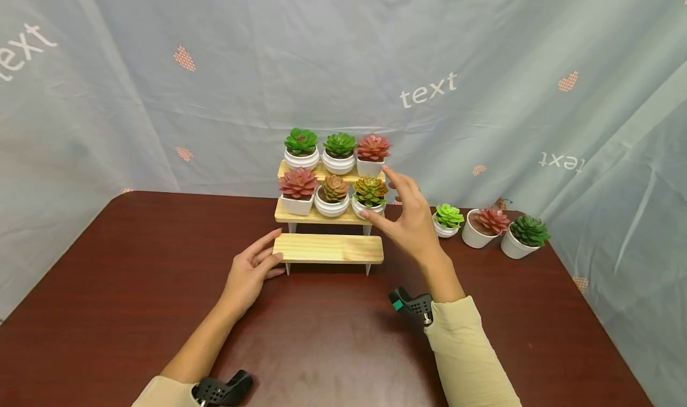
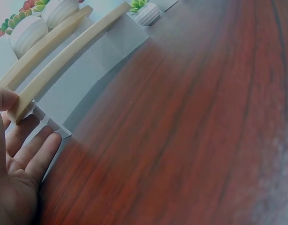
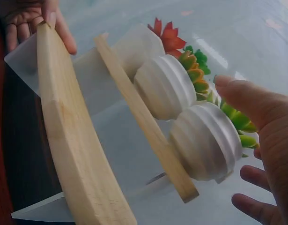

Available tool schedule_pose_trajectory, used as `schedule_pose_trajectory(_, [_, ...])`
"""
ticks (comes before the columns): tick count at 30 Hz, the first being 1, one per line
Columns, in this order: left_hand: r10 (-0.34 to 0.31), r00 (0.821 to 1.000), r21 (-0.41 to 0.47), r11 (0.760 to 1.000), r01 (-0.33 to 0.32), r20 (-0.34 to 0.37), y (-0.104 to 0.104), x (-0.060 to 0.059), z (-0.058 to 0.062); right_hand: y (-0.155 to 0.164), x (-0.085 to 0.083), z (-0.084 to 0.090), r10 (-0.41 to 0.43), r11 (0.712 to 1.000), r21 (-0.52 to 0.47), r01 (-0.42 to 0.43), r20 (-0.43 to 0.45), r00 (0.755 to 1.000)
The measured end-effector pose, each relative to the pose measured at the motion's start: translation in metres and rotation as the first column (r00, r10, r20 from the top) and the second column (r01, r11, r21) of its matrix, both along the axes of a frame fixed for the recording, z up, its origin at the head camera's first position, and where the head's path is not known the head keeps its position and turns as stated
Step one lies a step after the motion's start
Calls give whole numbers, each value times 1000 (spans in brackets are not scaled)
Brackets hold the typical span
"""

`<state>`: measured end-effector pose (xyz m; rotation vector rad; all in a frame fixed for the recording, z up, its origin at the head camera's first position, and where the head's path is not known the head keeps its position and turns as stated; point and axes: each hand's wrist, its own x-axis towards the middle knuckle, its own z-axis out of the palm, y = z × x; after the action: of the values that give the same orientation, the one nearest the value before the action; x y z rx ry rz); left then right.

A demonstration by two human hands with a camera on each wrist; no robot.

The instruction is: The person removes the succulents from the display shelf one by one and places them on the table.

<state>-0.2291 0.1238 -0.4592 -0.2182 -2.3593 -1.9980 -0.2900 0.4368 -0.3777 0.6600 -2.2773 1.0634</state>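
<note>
A three-step wooden plant stand [image 1: 322,247] with white supports stands on the table, its lowest step bare. My left hand [image 1: 248,274] holds the left end of that step, thumb on top and fingers beneath, as the left wrist view shows. My right hand [image 1: 412,223] is spread at the right end of the middle step, beside a yellow-green succulent [image 1: 370,191] in a round white pot. Its thumb is near the pot's front. Also on that step are a brownish succulent [image 1: 335,189] and a pink succulent [image 1: 298,183]. Two green succulents [image 1: 339,146] and a red one [image 1: 373,148] fill the top step.
To the right of the stand, a small bright-green succulent [image 1: 448,217], a red succulent [image 1: 491,221] and a dark-green one [image 1: 529,231] stand in white pots on the dark red table [image 1: 333,335]. A grey-blue curtain [image 1: 322,67] hangs close behind.
</note>
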Motion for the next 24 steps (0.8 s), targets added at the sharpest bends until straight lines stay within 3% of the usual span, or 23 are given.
schedule_pose_trajectory(11, [-15,1000,6,1000,15,-2,1,-1,2,-7,-3,-7,19,998,57,-22,44,999])
schedule_pose_trajectory(24, [-11,1000,5,1000,11,-1,1,1,2,-11,-4,-16,-3,999,35,1,56,998])
